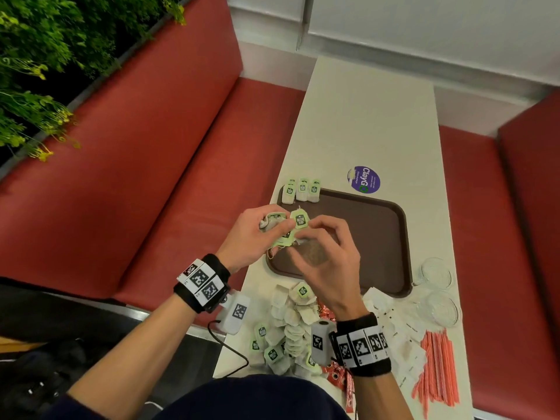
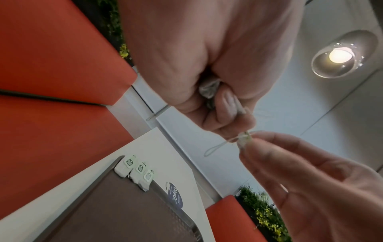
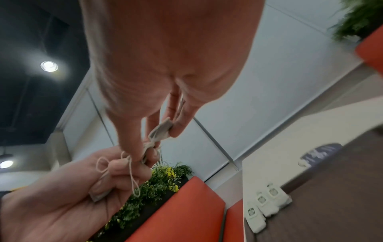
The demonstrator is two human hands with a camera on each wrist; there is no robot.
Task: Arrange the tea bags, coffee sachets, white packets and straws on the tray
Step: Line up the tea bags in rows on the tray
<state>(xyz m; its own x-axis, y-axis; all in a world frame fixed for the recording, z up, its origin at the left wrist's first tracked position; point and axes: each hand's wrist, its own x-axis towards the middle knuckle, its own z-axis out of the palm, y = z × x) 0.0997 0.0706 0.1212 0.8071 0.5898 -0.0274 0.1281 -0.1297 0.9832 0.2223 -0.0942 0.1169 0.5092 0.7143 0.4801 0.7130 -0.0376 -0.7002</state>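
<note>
Over the brown tray's (image 1: 369,237) near left part, my left hand (image 1: 274,227) grips a small bunch of tea bags (image 1: 300,220) with green tags. My right hand (image 1: 307,236) pinches one bag of that bunch (image 3: 161,131) between thumb and fingers. Tangled strings (image 3: 128,165) run between the two hands. In the left wrist view a crumpled bag (image 2: 209,88) shows inside my left fist. Three tea bags (image 1: 301,190) lie in a row on the tray's far left corner. A loose pile of tea bags (image 1: 291,325) lies on the table below my wrists.
Red coffee sachets (image 1: 338,377) peek out beside the pile. White packets (image 1: 394,331) and orange straws (image 1: 439,365) lie at the near right. Two clear glass dishes (image 1: 438,275) stand right of the tray. A purple sticker (image 1: 363,179) is beyond it. Red benches (image 1: 151,177) flank the table.
</note>
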